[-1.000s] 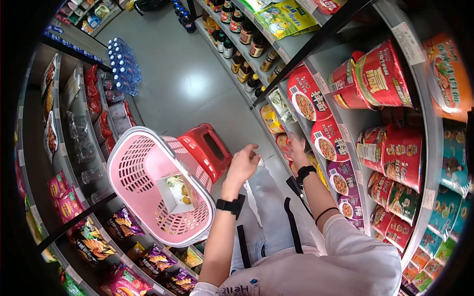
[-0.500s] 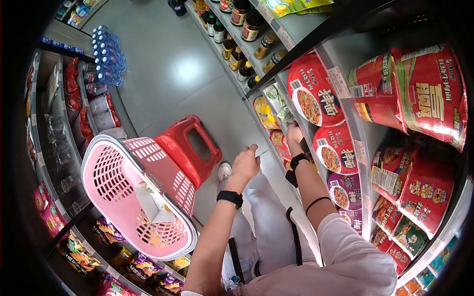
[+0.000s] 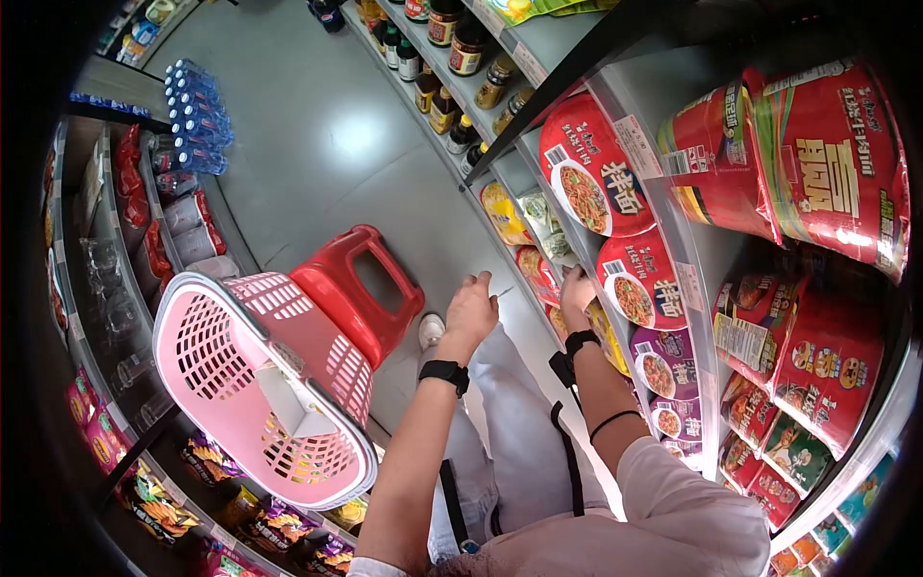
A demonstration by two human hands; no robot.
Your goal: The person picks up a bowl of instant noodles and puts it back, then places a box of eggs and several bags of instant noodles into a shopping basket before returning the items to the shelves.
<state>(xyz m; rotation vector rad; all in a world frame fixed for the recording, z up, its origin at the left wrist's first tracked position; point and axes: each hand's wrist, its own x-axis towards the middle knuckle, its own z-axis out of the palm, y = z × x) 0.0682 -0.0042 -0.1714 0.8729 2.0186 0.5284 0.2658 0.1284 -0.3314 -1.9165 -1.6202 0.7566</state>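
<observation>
My left hand (image 3: 472, 308) hangs above the aisle floor with its fingers curled, and a thin pale item (image 3: 505, 291) sticks out beside the fingertips. At the shelf on the right, my right hand (image 3: 578, 290) reaches to packs on a lower level; its fingertips are partly hidden there. Green-and-white packs (image 3: 546, 223) lie just beyond it, with red packs (image 3: 536, 273) to its left and a yellow pack (image 3: 608, 337) below. Red noodle bowls (image 3: 639, 279) stand on the shelf level above, to its right.
A pink basket (image 3: 221, 385) holding a white carton (image 3: 286, 396) stands left of my legs, against a red stool (image 3: 361, 293). Bottled water (image 3: 199, 117) is on the floor at upper left. Sauce bottles (image 3: 468, 48) line the upper shelf; snack shelves run along the left.
The view has shifted slightly, so shelves and basket appear a little further left. My right hand has moved slightly down along the shelf, and the yellow pack beside it now shows.
</observation>
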